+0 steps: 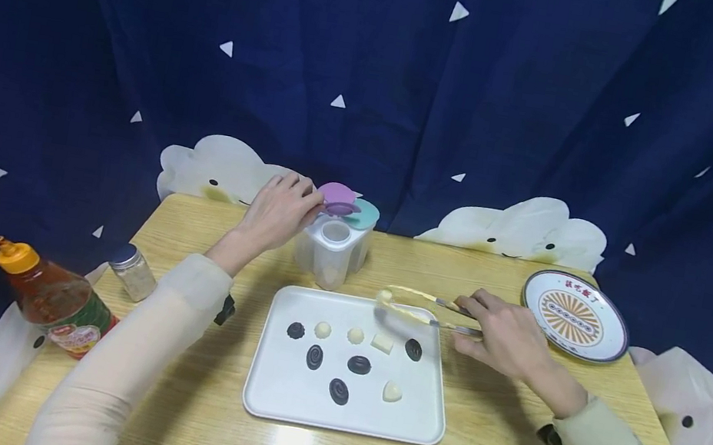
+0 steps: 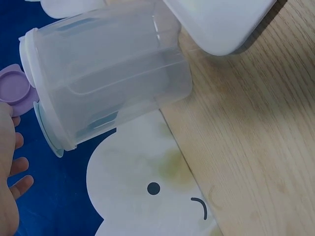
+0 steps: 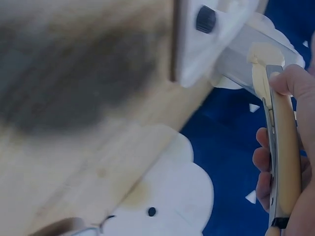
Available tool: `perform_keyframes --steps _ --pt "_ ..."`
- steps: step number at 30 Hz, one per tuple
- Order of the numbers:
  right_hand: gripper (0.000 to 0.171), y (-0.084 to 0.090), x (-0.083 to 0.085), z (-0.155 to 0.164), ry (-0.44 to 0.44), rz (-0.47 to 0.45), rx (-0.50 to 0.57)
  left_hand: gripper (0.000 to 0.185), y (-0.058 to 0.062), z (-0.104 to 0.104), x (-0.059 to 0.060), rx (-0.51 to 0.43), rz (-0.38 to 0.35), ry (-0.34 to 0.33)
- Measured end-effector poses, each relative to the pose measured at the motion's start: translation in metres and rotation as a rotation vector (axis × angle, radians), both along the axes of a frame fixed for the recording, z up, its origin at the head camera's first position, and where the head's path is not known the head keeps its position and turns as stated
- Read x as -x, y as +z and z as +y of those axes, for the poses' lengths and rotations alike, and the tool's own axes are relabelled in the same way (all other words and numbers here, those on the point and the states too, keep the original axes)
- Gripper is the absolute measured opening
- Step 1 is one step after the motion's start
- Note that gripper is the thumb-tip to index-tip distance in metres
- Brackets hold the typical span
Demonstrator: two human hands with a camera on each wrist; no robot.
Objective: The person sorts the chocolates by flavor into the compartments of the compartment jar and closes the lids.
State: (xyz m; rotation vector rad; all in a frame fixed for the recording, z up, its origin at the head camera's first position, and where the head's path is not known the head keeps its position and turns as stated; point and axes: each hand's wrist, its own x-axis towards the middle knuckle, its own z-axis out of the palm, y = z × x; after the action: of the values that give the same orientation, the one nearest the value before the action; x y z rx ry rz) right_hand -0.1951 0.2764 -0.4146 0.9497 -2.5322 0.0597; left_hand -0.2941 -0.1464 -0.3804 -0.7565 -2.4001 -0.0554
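- Head view shows your left hand (image 1: pixel 277 211) pinching the purple lid (image 1: pixel 338 198) of the clear container (image 1: pixel 333 248), which stands on the wooden table (image 1: pixel 506 425) just behind the white tray (image 1: pixel 281 389).
- Your right hand (image 1: pixel 502 337) grips the tongs (image 1: pixel 416 306), whose tips pinch a pale candy (image 1: pixel 384 296) above the tray's far edge.
- On the tray lie dark chocolates (image 1: pixel 359 364) and white ones (image 1: pixel 382 342), set apart from each other.
- Left wrist view shows the container (image 2: pixel 108 73) with the lid (image 2: pixel 14 84) swung open beside your fingers (image 2: pixel 17 184).
- Right of your right hand sits a patterned plate (image 1: pixel 574 316); at the left edge stand a sauce bottle (image 1: pixel 53 299) and a small jar (image 1: pixel 133 271).
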Motion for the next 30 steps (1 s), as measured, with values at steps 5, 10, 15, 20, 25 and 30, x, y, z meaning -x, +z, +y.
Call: perform_keyframes --steps 5,10,15,20,25,30 --pt "0.043 0.020 0.008 -0.010 0.040 0.073 0.065 0.017 0.001 -0.001 0.000 -0.001 -0.012 0.002" --pt "0.044 0.034 0.018 -0.021 0.065 0.099 0.099 0.018 0.001 -0.001 0.001 0.003 -0.014 0.005" --pt "0.045 0.043 0.028 -0.034 0.068 0.116 0.114 0.017 0.000 -0.001 0.001 0.003 -0.008 0.002" --pt "0.045 0.052 0.038 -0.051 0.071 0.128 0.118 0.018 -0.001 -0.001 0.001 -0.009 0.004 -0.007" --pt "0.046 0.059 0.048 -0.067 0.066 0.118 0.115 0.018 -0.001 -0.001 0.000 -0.010 0.016 -0.011" --pt "0.049 0.061 0.057 -0.079 0.073 0.090 0.096 0.017 -0.001 -0.001 0.000 -0.012 0.020 -0.014"
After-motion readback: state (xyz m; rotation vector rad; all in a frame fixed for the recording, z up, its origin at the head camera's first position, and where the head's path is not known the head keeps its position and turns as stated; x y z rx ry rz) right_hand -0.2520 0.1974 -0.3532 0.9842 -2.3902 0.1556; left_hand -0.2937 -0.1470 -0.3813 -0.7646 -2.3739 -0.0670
